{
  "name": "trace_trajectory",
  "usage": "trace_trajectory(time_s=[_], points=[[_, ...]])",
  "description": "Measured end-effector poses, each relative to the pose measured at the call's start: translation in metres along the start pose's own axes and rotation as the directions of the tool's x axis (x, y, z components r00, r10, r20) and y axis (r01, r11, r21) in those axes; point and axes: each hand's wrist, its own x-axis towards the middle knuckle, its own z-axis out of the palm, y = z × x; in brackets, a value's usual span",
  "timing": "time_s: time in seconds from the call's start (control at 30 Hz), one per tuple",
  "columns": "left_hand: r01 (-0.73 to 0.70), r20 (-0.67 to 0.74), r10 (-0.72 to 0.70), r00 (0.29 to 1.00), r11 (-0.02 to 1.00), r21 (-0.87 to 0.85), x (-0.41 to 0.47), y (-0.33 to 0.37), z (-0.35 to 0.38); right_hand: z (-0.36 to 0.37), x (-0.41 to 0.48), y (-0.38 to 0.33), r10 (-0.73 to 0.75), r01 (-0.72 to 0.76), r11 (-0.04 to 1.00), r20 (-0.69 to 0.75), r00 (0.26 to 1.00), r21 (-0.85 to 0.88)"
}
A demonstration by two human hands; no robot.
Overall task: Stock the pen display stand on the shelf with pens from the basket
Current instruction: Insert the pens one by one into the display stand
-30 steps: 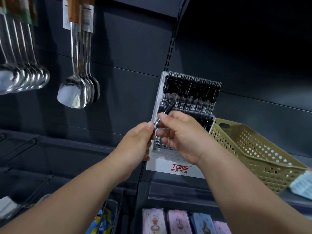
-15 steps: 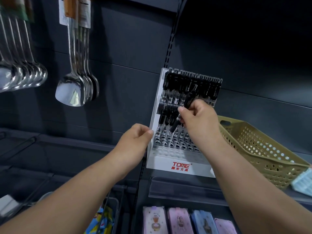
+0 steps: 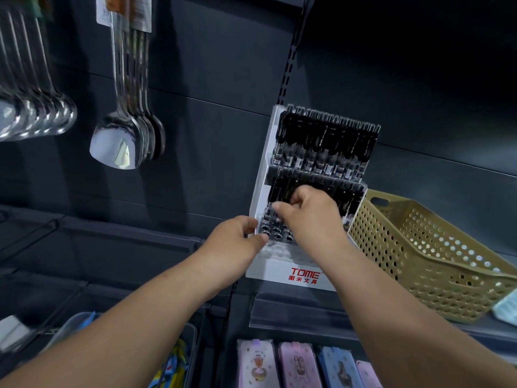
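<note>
The white pen display stand (image 3: 305, 275), marked TOME, stands on the shelf. Black pens (image 3: 324, 141) fill its top tier, and more stand in the middle tier. The front tier shows open holes (image 3: 277, 233). My right hand (image 3: 313, 219) is in front of the middle tier, its fingertips pinched on a black pen (image 3: 277, 191) at the tier's left end. My left hand (image 3: 235, 239) grips the stand's lower left edge, thumb on the front. The tan perforated basket (image 3: 419, 247) sits just right of the stand; its inside is hidden.
Steel ladles (image 3: 123, 141) and spoons (image 3: 33, 119) hang on the dark back wall at left. Pastel pencil cases (image 3: 296, 365) lie on the shelf below, under a clear price rail (image 3: 293, 312). A pale item (image 3: 506, 306) lies at the far right.
My right hand took the pen from between both hands up to the stand, then slid down and left along the middle tier. My left hand moved onto the stand's left edge.
</note>
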Motion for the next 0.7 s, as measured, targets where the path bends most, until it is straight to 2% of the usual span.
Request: trace_trajectory(time_s=[0.47, 0.7], points=[[-0.002, 0.012, 0.001, 1.000, 1.000, 0.026, 0.0002, -0.0005, -0.0014, 0.0049, -0.0008, 0.0011, -0.002, 0.009, 0.987, 0.044, 0.999, -0.160], [-0.013, -0.010, 0.013, 1.000, 0.999, 0.052, -0.0010, 0.0086, -0.0039, 0.0033, -0.0027, 0.0035, 0.017, -0.013, 0.990, 0.026, 1.000, -0.143]])
